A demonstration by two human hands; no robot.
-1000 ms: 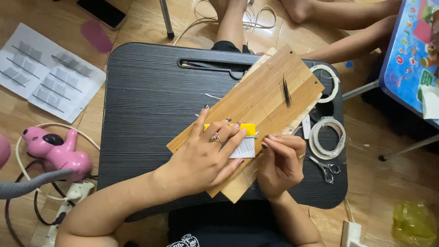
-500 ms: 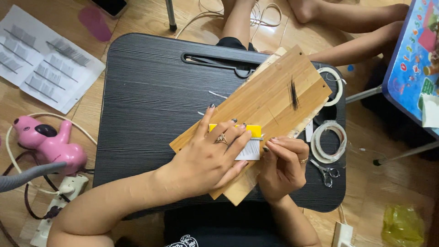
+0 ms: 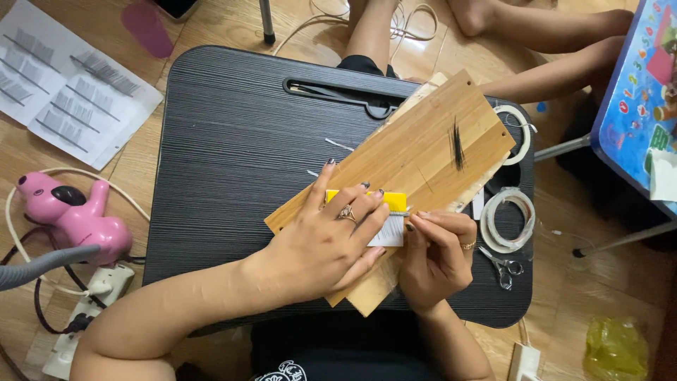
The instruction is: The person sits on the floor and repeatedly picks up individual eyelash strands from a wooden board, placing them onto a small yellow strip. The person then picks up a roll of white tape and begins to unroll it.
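A bamboo board (image 3: 416, 152) lies slanted on a black lap desk (image 3: 233, 155). My left hand (image 3: 328, 240) lies flat on the board's near end, its fingers pressing down a yellow strip (image 3: 384, 200) and a white card (image 3: 391, 231). My right hand (image 3: 434, 254) sits just right of it, fingertips pinched at the card's right edge; whatever it pinches is too small to make out. A small tuft of dark fibres (image 3: 457, 144) rests on the far part of the board.
Two rolls of clear tape (image 3: 508, 219) (image 3: 517, 134) and small scissors (image 3: 502, 267) lie on the desk right of the board. A pink pig-shaped device (image 3: 70, 215), cables, a power strip (image 3: 81, 317) and printed sheets (image 3: 63, 88) are on the floor at left. Another person's legs (image 3: 564, 49) are at top right.
The view has shifted slightly. Both hands stay on the near end of the board, with only small finger movements at the card.
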